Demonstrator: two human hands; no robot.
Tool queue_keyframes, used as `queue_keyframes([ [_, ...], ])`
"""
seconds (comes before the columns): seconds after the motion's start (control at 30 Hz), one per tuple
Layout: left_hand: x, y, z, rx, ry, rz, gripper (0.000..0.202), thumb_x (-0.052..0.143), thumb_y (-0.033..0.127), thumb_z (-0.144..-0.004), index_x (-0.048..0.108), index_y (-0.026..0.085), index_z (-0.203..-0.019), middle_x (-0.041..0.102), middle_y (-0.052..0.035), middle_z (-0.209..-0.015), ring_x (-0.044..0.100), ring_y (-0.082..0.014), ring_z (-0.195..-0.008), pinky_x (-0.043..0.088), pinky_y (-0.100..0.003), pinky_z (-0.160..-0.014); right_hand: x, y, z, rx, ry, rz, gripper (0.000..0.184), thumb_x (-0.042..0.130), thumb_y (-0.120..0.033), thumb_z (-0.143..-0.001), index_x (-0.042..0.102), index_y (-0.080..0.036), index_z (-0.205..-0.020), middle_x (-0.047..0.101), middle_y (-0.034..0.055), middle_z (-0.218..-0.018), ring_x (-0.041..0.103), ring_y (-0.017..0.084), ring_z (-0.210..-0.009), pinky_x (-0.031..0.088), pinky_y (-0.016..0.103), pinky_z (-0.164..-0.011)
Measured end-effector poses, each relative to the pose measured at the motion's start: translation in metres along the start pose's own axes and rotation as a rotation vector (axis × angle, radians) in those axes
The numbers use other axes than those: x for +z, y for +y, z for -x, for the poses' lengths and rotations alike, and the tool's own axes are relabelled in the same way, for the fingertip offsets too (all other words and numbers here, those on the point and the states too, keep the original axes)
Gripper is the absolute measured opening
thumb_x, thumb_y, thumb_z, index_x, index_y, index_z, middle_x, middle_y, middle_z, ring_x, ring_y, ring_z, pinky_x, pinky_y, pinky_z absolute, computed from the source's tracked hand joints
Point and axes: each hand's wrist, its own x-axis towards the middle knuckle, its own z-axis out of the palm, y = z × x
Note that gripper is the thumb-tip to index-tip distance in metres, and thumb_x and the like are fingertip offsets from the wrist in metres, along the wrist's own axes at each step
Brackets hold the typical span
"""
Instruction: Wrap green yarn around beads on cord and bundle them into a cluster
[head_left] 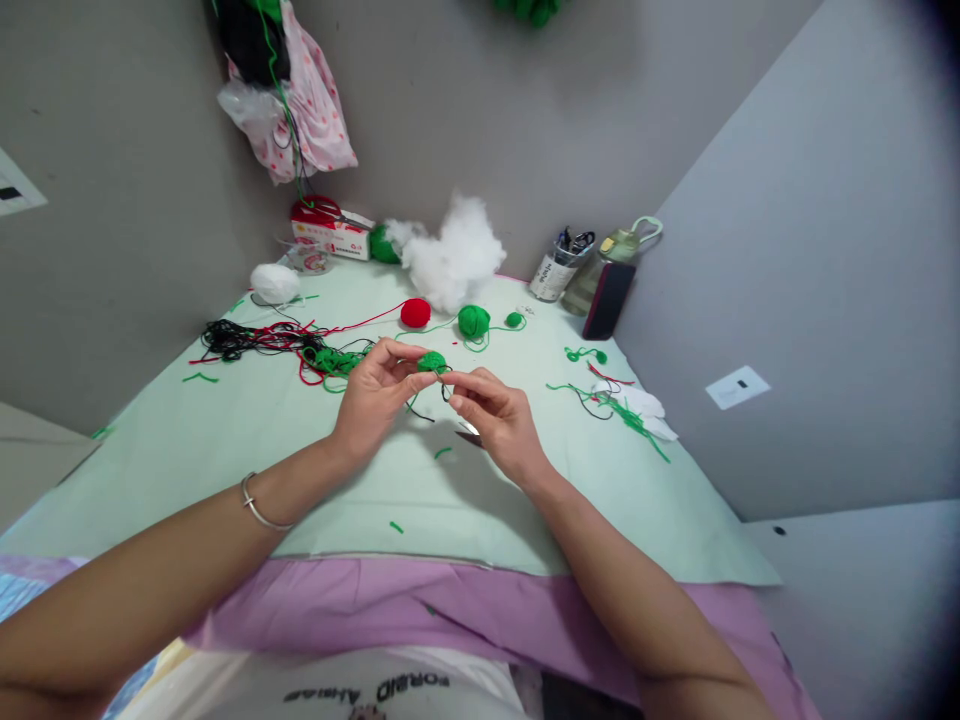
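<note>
Green crochet piece (432, 362) amid tangled threads (255, 340); red ball (415, 312), white stuffing (454, 255) beyond

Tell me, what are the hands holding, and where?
The left hand pinches a small green yarn piece by its left edge; the right hand pinches a black thread just below it.

Soft, even light fills the room, bright and diffuse. A faint, blurred shadow lies on the table (225, 450) under the right hand (499, 420), toward 6 o'clock. The wide lens bends the wall (787, 250) outward; dark vignetting shows at 2 o'clock. The centre is sharp.
</note>
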Motion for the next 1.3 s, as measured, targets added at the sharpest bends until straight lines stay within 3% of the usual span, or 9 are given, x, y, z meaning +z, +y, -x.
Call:
queue_keyframes([
  [0.3, -0.002, 0.000, 0.000, -0.014, 0.003, 0.012, 0.027, 0.083, 0.025, -0.075, 0.064, 0.019, -0.094, 0.069, -0.0013, -0.096, 0.066, -0.0152, -0.092, 0.050, -0.031, -0.087, 0.001, -0.004, 0.000, -0.024, -0.010, 0.022, 0.022, 0.068, -0.029, -0.090, 0.078, -0.027, -0.109, 0.055, 0.0011, -0.082, 0.049, 0.013, -0.074, 0.038, 0.028, -0.064],
  [0.6, 0.005, 0.007, 0.004, -0.115, 0.011, 0.101, 0.026, 0.083, 0.025, -0.074, 0.065, 0.019, -0.091, 0.068, -0.0010, -0.096, 0.065, -0.0148, -0.091, 0.050, -0.031, -0.088, 0.007, 0.004, -0.001, 0.077, 0.049, -0.132, 0.018, 0.074, -0.031, -0.084, 0.072, -0.023, -0.100, 0.056, -0.0005, -0.081, 0.049, 0.012, -0.070, 0.040, 0.028, -0.063],
  [0.83, 0.005, 0.001, 0.005, -0.057, -0.024, 0.026, 0.028, 0.084, 0.025, -0.072, 0.062, 0.020, -0.088, 0.069, -0.0008, -0.092, 0.066, -0.0159, -0.088, 0.051, -0.032, -0.083, 0.014, 0.004, -0.003, 0.129, 0.115, -0.235, 0.025, 0.080, -0.033, -0.078, 0.063, -0.021, -0.091, 0.058, -0.0019, -0.079, 0.051, 0.010, -0.068, 0.043, 0.026, -0.064],
  [1.0, 0.003, -0.001, 0.004, -0.064, -0.047, -0.036, 0.028, 0.084, 0.028, -0.073, 0.063, 0.020, -0.089, 0.070, -0.0011, -0.091, 0.066, -0.0165, -0.087, 0.051, -0.032, -0.083, 0.005, 0.001, -0.006, 0.150, 0.064, -0.107, 0.024, 0.077, -0.038, -0.080, 0.062, -0.020, -0.087, 0.060, -0.0017, -0.076, 0.055, 0.011, -0.064, 0.045, 0.027, -0.061],
  [1.13, 0.002, -0.002, 0.005, -0.113, -0.135, -0.092, 0.026, 0.082, 0.034, -0.076, 0.069, 0.021, -0.094, 0.069, -0.0025, -0.094, 0.065, -0.0173, -0.089, 0.051, -0.032, -0.084, -0.007, -0.003, -0.009, 0.048, 0.170, 0.139, 0.018, 0.071, -0.037, -0.085, 0.069, -0.020, -0.083, 0.062, 0.0003, -0.082, 0.051, 0.009, -0.060, 0.043, 0.027, -0.059],
  [1.3, 0.003, -0.001, 0.006, -0.174, -0.214, -0.123, 0.027, 0.083, 0.036, -0.074, 0.072, 0.020, -0.094, 0.070, -0.0045, -0.094, 0.065, -0.0196, -0.090, 0.051, -0.032, -0.080, -0.012, -0.009, -0.010, 0.166, 0.111, 0.007, 0.018, 0.077, -0.036, -0.078, 0.072, -0.019, -0.081, 0.061, -0.0004, -0.074, 0.045, 0.009, -0.059, 0.039, 0.026, -0.057],
])
